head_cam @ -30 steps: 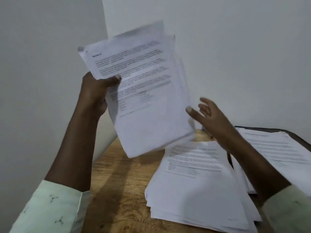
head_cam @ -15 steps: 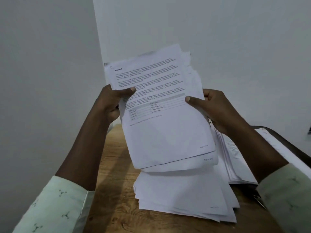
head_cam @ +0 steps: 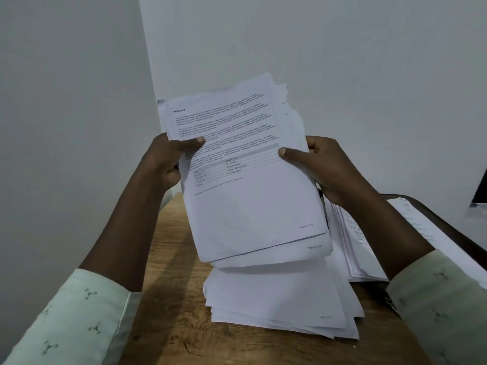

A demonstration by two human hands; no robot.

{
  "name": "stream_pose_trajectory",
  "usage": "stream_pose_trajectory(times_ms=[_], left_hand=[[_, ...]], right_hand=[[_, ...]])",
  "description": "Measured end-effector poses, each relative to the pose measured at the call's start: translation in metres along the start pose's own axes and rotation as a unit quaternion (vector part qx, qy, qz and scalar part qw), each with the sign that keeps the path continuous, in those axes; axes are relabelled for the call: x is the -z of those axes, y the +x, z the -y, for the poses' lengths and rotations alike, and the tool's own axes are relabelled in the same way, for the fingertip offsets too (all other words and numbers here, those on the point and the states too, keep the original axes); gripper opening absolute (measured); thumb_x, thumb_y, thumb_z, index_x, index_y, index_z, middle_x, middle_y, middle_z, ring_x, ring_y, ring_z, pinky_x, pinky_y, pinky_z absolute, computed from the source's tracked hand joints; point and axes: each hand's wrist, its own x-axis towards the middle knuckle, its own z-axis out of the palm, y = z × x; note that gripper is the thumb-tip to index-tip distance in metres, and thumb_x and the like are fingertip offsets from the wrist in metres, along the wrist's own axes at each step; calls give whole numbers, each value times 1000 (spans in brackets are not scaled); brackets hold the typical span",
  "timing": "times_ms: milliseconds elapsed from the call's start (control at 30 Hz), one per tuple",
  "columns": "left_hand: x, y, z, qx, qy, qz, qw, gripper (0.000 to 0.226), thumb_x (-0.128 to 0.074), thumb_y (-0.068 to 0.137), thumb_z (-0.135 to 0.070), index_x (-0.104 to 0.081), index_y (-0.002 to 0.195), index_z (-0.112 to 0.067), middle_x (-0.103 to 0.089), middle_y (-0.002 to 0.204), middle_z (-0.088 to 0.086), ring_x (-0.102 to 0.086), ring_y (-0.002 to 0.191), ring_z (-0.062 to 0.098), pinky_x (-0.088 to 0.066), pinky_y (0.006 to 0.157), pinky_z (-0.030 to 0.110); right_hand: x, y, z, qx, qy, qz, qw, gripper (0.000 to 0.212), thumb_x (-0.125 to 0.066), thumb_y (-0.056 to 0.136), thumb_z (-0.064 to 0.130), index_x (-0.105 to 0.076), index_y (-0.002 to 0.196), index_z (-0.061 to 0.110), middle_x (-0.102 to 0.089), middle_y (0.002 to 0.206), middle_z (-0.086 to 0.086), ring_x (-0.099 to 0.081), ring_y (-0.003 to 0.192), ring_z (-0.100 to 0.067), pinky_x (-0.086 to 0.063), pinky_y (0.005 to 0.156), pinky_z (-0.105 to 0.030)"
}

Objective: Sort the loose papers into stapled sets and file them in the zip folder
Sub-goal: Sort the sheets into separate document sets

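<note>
— Above the bench (head_cam: 168, 272), in the head view, both hands have the sheaf of papers (head_cam: 250, 201) up in the air. The left hand (head_cam: 168, 159) clamps its left edge, thumb across the print. The right hand (head_cam: 324, 167) pinches the right edge the same way. Each grip is closed on the sheaf.

— What worries you?

— The sheets aren't squared. The front page reads "Page 8 of 10", and the one peeking out below it reads "Page 10 of 10". I judge the order is off, or a page is missing. Staple it like that and the set is wrong.

— And the hold itself?

— Only the side edges are pinched. The bottom hangs free and the top edges are ragged. If either grip eases, back sheets could slide out and drop onto the loose pile (head_cam: 276, 299) directly beneath, mixing sorted with unsorted.

— Anything else on that bench?

— A second stack (head_cam: 353, 248) lies just right of the loose pile, partly behind the right forearm. A swing of that arm could fan it out. More paper lies on a dark-edged thing (head_cam: 434, 213) at the far right. It may be the zip folder, but I cannot tell. No stapler shows.
</note>
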Motion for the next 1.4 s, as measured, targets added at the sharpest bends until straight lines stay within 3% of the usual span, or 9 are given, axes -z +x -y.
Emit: stream_pose_trajectory(times_ms=[333,500,633,833,967,1100,1167,1333,1400], left_hand=[[-16,-13,-4,-41,-4,88,995,36,-63,93,-10,-61,128,-1,-70,123,11,-68,111,28,-58,87,33],[-9,-15,18,3,43,133,990,32,-56,95,-2,-61,127,-5,-70,123,9,-68,111,26,-58,91,36],[-17,-17,36,-22,61,66,996,23,-62,92,-1,-69,114,-5,-76,108,6,-73,96,24,-60,78,32],[-17,-13,33,-73,58,-8,996,24,-72,81,3,-74,103,-5,-77,100,7,-75,88,25,-60,76,34],[-14,-13,26,-81,41,-20,996,28,-76,77,2,-73,105,-4,-77,102,11,-74,89,30,-60,76,39],[-22,-15,30,-69,34,-17,997,24,-76,75,2,-72,98,-5,-77,96,12,-73,81,28,-61,71,39],[-23,-15,34,-49,40,-7,998,23,-72,85,-3,-70,108,-2,-76,100,12,-73,85,28,-60,69,35],[-10,-12,42,6,41,3,999,19,-60,97,-21,-71,108,-9,-76,104,7,-73,90,23,-61,74,34],[-2,-10,43,0,23,-8,1000,19,-58,98,-15,-71,107,-6,-76,105,11,-72,92,26,-61,77,35]], right_hand=[[14,13,-23,15,-38,-129,991,36,-83,64,34,-70,95,23,-77,90,3,-73,90,-21,-56,90,-50],[21,17,-38,-13,-11,-138,990,7,-68,87,24,-71,86,30,-75,99,7,-70,98,-23,-55,92,-44],[21,16,-39,-25,18,-111,993,22,-57,97,13,-68,93,31,-73,104,10,-70,99,-17,-54,95,-42],[32,12,-30,6,19,-125,992,18,-57,98,12,-67,106,25,-73,106,6,-69,95,-14,-52,74,-25],[42,10,-30,-11,40,-120,992,6,-73,87,15,-71,90,19,-77,97,-2,-72,91,-23,-55,90,-41],[24,8,-38,-45,91,-73,992,42,-84,62,41,-66,87,14,-73,102,-16,-69,96,-30,-50,96,-49],[16,12,-48,-51,75,-89,992,29,-81,76,32,-64,92,16,-73,106,-13,-69,102,-31,-50,100,-51],[19,15,-60,-43,-7,-147,988,28,-73,86,22,-66,113,21,-73,100,-1,-71,90,-19,-55,81,-33],[24,14,-57,-42,-36,-177,983,19,-72,85,27,-72,103,19,-74,88,2,-69,80,-17,-53,74,-30]])
